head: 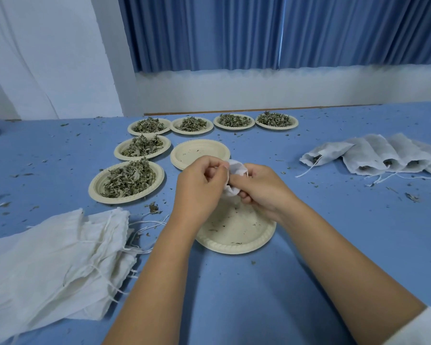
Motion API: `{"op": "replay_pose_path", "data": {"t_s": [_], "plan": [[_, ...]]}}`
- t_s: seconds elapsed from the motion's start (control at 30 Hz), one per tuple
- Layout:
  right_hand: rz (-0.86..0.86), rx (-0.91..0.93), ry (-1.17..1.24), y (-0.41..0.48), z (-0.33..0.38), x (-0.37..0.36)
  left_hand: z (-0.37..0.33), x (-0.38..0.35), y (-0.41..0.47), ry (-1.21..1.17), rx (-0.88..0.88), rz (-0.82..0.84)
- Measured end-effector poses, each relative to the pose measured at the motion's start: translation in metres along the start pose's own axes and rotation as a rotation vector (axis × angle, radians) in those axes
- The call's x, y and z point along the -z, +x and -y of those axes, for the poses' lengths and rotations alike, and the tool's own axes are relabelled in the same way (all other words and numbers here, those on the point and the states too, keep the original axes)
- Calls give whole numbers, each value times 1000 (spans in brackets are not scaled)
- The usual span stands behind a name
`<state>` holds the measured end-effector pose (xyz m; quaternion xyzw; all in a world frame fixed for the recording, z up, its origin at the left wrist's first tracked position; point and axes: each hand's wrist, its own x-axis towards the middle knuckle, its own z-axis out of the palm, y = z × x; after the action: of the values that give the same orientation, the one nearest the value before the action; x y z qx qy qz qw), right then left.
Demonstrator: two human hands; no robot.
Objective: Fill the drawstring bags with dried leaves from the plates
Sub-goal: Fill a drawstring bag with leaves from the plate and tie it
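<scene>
Left hand (199, 180) and right hand (261, 188), fingers (239, 181) curled, both pinch a small white cloth drawstring bag (237, 169) (bunched between them) just above a nearly empty beige paper plate (234, 242) on the blue counter (259, 295).

Head camera looks forward and down, close over the table (309, 245).

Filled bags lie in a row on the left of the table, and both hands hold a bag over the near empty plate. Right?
No: the head view shows the filled bags on the right of the table. The left hand and right hand do hold a bag over the near empty plate.
</scene>
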<state>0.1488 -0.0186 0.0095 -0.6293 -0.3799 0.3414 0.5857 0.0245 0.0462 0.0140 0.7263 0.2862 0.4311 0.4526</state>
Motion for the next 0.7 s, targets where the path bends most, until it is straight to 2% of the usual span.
{"op": "replay_pose_path", "data": {"t_s": [0.1, 0.33, 0.53, 0.7], "plan": [[-4, -32, 44, 0, 3, 5, 0, 1, -2, 32, -15, -64], [41, -35, 74, 0, 7, 8, -1, 0, 0, 138, -2, -86], [30, 79, -115, -3, 8, 4, -1, 3, 0, 181, 24, -26], [37, 101, -178, -4, 6, 1, 3, 3, 0, 229, -3, 7]]}}
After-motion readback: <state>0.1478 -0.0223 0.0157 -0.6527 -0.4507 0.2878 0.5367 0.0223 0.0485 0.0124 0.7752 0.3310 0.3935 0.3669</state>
